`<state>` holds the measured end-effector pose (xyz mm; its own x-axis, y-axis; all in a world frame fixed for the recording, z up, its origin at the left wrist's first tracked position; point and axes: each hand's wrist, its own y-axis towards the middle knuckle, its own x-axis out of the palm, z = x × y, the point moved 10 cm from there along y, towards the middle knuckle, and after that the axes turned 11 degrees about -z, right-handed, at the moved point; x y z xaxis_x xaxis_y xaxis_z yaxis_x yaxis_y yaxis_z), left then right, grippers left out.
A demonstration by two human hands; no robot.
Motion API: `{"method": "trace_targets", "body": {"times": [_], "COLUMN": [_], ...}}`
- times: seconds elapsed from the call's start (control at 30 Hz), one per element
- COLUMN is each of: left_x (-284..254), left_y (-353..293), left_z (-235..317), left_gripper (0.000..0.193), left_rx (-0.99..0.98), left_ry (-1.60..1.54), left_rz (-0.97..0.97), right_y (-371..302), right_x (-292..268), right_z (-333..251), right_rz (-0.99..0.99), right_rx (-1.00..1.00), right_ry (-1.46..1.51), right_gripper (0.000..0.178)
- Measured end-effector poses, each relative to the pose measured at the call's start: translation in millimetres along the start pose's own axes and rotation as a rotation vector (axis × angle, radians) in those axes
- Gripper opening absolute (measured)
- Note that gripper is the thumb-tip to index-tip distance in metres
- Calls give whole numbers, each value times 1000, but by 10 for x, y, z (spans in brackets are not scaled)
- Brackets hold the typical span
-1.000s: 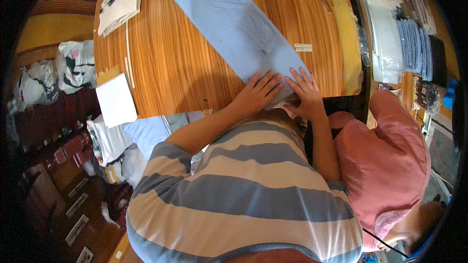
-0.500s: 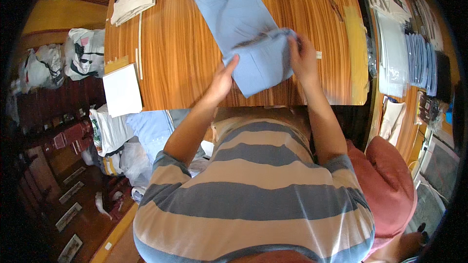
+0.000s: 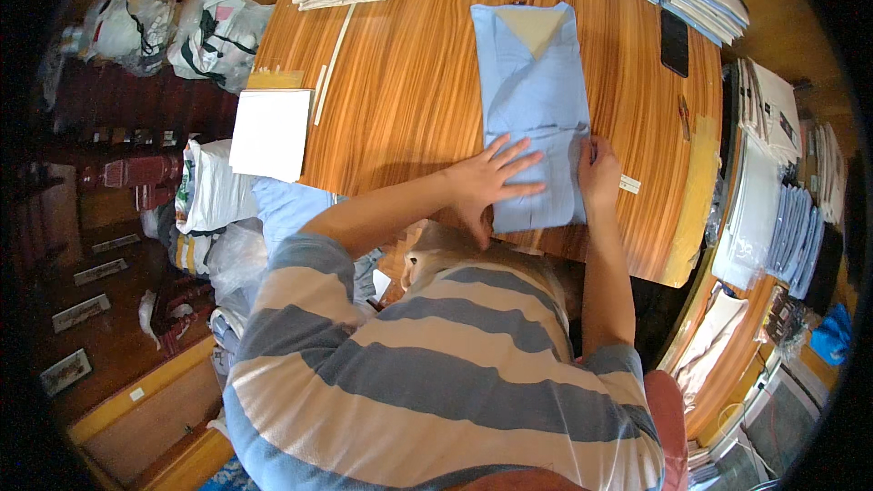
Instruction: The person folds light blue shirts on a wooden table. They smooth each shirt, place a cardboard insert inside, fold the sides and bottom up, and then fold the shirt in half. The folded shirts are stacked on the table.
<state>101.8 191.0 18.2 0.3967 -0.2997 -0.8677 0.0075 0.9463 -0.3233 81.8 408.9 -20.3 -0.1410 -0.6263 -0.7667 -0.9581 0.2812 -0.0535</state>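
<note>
Wood-grain table, dark furniture at left

The wooden table carries blue cloth and, seemingly, a phone.

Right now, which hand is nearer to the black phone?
Right: the right hand, touching the cloth, is below-left of the phone; the left hand lies farther left, on the cloth.

**Blue cloth folded on wooden table**

I see the left hand spread over its near half, the right hand curled at its right edge. A dark phone lies farther right; white paper sits off left.
</note>
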Motion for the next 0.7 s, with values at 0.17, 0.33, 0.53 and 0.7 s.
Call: {"method": "trace_targets", "body": {"times": [0.17,0.33,0.53,0.7], "left_x": [682,576,780,396], "left_y": [-159,-329,-436,-299], "left_z": [429,586,-315,-1458], "left_gripper": [91,66,59,50], "left_rx": [48,99,46,-457], "left_ry": [205,-188,-1780,-2006], "left_rz": [248,-9,153,514], "right_y": [-871,-1601,-1257,426], "right_x": [-208,-391,-116,-24], "right_z": [-58,-565,-412,-553], "right_rz": [-155,-391,-266,-175], "right_rx": [49,-440,-393,-14], "right_ry": [20,-274,288,455], "right_gripper": [31,67,58,46]}}
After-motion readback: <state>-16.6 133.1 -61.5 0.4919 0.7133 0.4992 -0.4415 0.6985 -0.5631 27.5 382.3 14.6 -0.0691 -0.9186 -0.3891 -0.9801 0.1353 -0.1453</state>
